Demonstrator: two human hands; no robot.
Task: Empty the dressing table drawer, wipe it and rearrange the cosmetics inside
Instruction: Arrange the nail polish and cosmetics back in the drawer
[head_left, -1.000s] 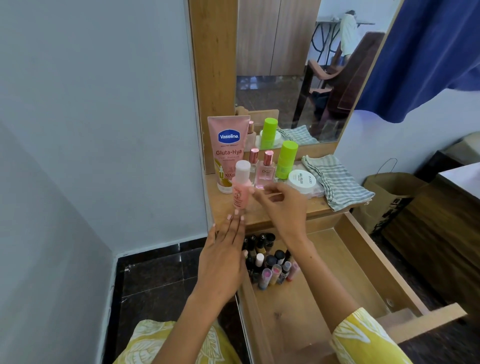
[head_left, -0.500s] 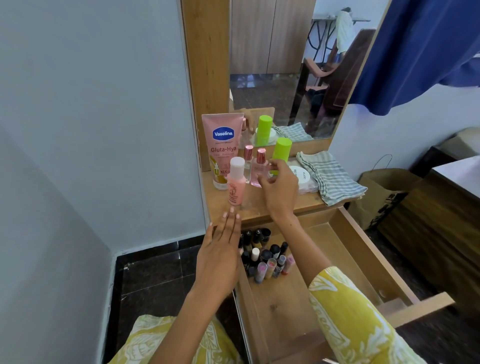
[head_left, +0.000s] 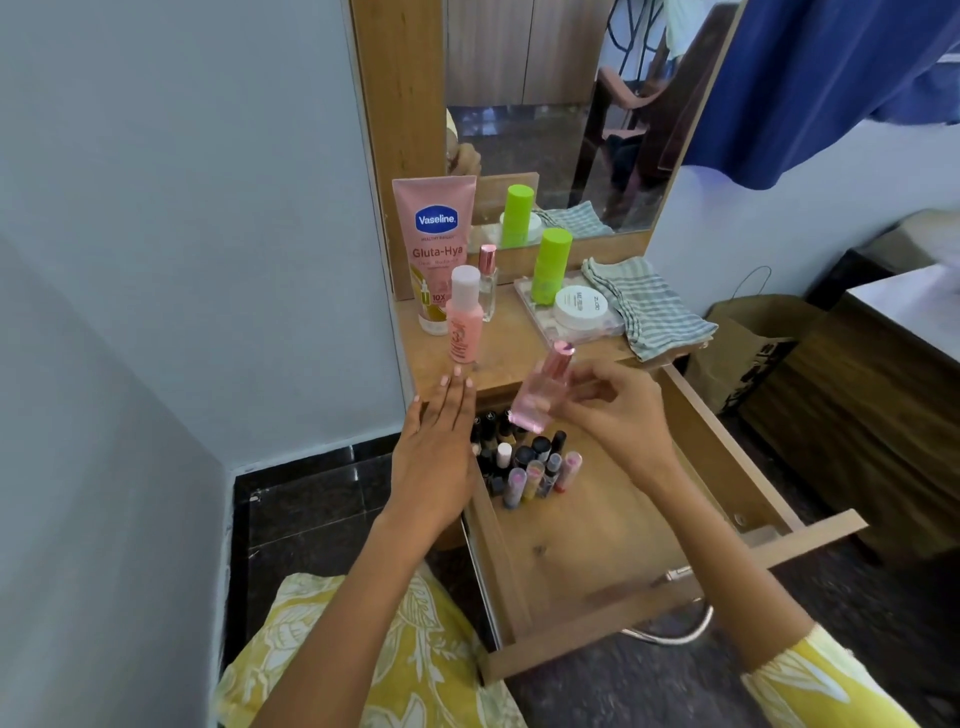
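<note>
The wooden drawer (head_left: 727, 457) stands pulled out, with several nail polish and lipstick bottles (head_left: 524, 462) grouped in its back left corner. My right hand (head_left: 618, 421) pinches a pink perfume bottle (head_left: 537, 395) with a rose-gold cap, tilted in the air above those bottles. My left hand (head_left: 434, 452) lies flat with straight fingers on the drawer's left edge and the tabletop's front corner. On the dressing table top (head_left: 514, 348) stand a pink Vaseline tube (head_left: 434, 249), a pink bottle with a white cap (head_left: 463, 314), a second small perfume bottle (head_left: 488, 283), a green bottle (head_left: 550, 265) and a white jar (head_left: 579, 306).
A striped cloth (head_left: 644, 312) lies folded at the table's right end. The mirror (head_left: 561, 114) rises behind the items. A brown paper bag (head_left: 743, 353) sits on the floor to the right, beside a dark wooden cabinet (head_left: 872, 415). A grey wall closes the left side.
My right hand took the pink perfume bottle off the tabletop and brought it down over the drawer. My left hand stayed on the drawer's left edge.
</note>
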